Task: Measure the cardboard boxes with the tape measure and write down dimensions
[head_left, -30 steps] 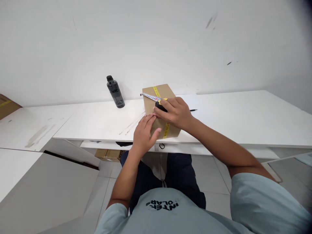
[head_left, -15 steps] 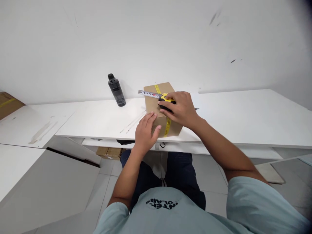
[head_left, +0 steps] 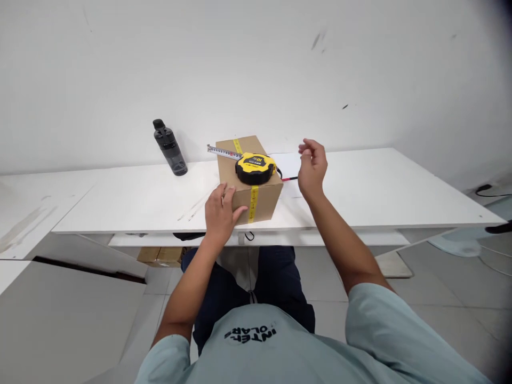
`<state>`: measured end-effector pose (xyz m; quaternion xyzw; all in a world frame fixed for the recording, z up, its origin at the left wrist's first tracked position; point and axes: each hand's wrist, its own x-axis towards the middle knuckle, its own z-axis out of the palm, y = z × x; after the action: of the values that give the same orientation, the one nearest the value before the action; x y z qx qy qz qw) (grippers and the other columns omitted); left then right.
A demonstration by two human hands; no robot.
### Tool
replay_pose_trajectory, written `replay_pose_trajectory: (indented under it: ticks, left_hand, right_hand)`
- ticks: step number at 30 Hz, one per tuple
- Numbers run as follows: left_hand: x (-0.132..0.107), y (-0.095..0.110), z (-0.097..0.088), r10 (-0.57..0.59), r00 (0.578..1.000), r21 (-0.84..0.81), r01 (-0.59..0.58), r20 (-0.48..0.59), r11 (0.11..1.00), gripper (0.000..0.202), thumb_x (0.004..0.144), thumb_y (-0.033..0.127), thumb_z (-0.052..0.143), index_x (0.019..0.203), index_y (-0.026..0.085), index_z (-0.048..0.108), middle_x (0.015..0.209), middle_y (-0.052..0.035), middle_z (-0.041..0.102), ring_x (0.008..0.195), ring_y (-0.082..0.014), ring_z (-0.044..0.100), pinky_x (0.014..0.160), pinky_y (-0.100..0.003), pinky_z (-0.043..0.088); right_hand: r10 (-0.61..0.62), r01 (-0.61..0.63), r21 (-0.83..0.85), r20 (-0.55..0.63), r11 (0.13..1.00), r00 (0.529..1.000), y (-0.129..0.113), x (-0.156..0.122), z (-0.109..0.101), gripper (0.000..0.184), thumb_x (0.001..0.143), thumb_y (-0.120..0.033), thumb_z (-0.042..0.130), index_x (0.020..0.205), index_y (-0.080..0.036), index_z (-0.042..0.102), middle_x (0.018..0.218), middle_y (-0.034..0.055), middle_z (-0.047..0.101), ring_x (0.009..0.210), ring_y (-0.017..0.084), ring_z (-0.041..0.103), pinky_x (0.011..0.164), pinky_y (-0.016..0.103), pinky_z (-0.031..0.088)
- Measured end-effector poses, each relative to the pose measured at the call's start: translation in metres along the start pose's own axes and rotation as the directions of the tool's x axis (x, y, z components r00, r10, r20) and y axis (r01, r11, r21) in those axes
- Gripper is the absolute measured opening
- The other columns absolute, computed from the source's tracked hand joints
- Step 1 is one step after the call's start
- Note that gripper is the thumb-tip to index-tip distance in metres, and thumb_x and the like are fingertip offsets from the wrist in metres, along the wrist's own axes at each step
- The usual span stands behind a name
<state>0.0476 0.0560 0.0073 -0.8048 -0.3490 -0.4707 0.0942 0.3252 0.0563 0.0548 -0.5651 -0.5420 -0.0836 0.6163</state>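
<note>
The left hand (head_left: 219, 213) covers the near left corner of the box (head_left: 267, 200). The box hides part of a pen (head_left: 290, 179) and part of a sheet of paper (head_left: 288, 160) behind it. The numbers on the blade (head_left: 222, 151) of the tape measure (head_left: 255, 167) and the print on the box's yellow strip (head_left: 252, 205) are too small to read. Under the table (head_left: 360, 202), a second carton (head_left: 162, 256) shows only in part. A black cable (head_left: 494, 193) runs off the right edge.
</note>
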Motion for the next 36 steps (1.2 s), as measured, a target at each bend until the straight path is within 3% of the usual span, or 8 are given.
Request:
replay_pose_trajectory:
  ticks: [2,4,6,12,19,27,32,36]
  left_hand:
    - [0.002,-0.012,-0.005,0.007,1.000,0.004,-0.007,0.013,1.000,0.063,0.095,0.065,0.066,0.140,0.021,0.062,0.146,-0.0245,0.062,0.137,-0.0371,0.062,0.109,-0.052,0.054]
    - [0.007,-0.026,-0.014,-0.014,1.000,0.017,0.014,0.022,1.000,0.060,0.097,0.063,0.065,0.141,0.022,0.064,0.150,-0.0248,0.060,0.138,-0.0379,0.061,0.109,-0.052,0.054]
    - [0.013,-0.042,-0.024,-0.061,0.998,0.043,0.059,0.035,0.997,0.062,0.097,0.066,0.063,0.140,0.022,0.066,0.150,-0.0247,0.060,0.138,-0.0401,0.060,0.110,-0.055,0.052]
    - [0.037,-0.081,-0.046,-0.221,0.974,0.106,0.215,0.048,0.971,0.067,0.099,0.072,0.051,0.143,0.024,0.067,0.152,-0.0225,0.062,0.142,-0.0456,0.054,0.116,-0.068,0.042]
    - [0.079,-0.041,-0.052,-0.118,0.992,-0.036,0.117,-0.040,0.993,0.064,0.102,0.067,0.052,0.146,0.022,0.062,0.158,-0.0189,0.057,0.150,-0.0362,0.049,0.127,-0.057,0.035]
    - [0.112,-0.017,-0.019,-0.070,0.984,-0.042,0.078,0.164,0.996,0.050,0.099,0.063,0.059,0.132,0.026,0.070,0.149,-0.0133,0.065,0.150,-0.0372,0.048,0.128,-0.059,0.033]
    - [0.106,-0.019,-0.015,-0.124,0.976,-0.020,0.129,0.177,0.991,0.046,0.097,0.058,0.068,0.131,0.027,0.070,0.145,-0.0128,0.067,0.150,-0.0364,0.049,0.127,-0.058,0.035]
    - [0.106,-0.012,-0.014,-0.164,0.975,0.006,0.165,0.147,0.986,0.046,0.091,0.057,0.078,0.125,0.028,0.071,0.142,-0.0124,0.068,0.148,-0.0360,0.050,0.125,-0.057,0.036]
  right_hand:
    - [0.317,-0.265,-0.299,0.139,0.917,0.938,0.037,0.007,-0.003,0.057,0.108,-0.027,0.014,0.154,-0.015,0.046,0.136,0.0197,0.065,0.125,0.024,0.064,0.105,0.042,0.050]
    - [0.507,-0.275,-0.536,0.353,0.798,0.786,0.069,0.009,-0.009,0.055,0.106,-0.028,0.027,0.154,-0.012,0.048,0.122,0.0205,0.071,0.112,0.028,0.068,0.100,0.043,0.051]
    - [0.571,-0.236,-0.617,0.424,0.750,0.703,0.091,0.005,-0.014,0.052,0.103,-0.024,0.038,0.151,-0.009,0.053,0.118,0.0235,0.073,0.107,0.031,0.068,0.095,0.044,0.050]
    - [0.595,-0.126,-0.672,0.535,0.730,0.599,0.114,-0.012,-0.005,0.042,0.102,-0.022,0.045,0.140,-0.010,0.059,0.117,0.0253,0.072,0.101,0.030,0.067,0.089,0.039,0.047]
    - [0.558,-0.251,-0.572,0.455,0.780,0.694,0.117,-0.028,0.002,0.041,0.106,-0.027,0.035,0.134,-0.008,0.057,0.104,0.0239,0.074,0.092,0.032,0.068,0.091,0.045,0.049]
    - [0.437,-0.414,-0.145,0.222,0.899,0.872,0.127,-0.039,-0.011,0.050,0.103,-0.043,0.034,0.147,-0.021,0.045,0.148,0.0166,0.062,0.098,0.020,0.073,0.086,0.037,0.061]
    - [0.387,-0.414,0.071,0.245,0.907,0.889,0.132,-0.022,0.002,0.057,0.084,-0.067,0.069,0.121,-0.025,0.059,0.109,0.0071,0.074,0.077,0.020,0.071,0.074,0.037,0.060]
    - [0.398,-0.463,0.166,0.314,0.871,0.862,0.132,-0.018,0.031,0.057,0.085,-0.079,0.063,0.107,-0.026,0.059,0.085,0.0003,0.068,0.062,0.015,0.062,0.066,0.032,0.055]
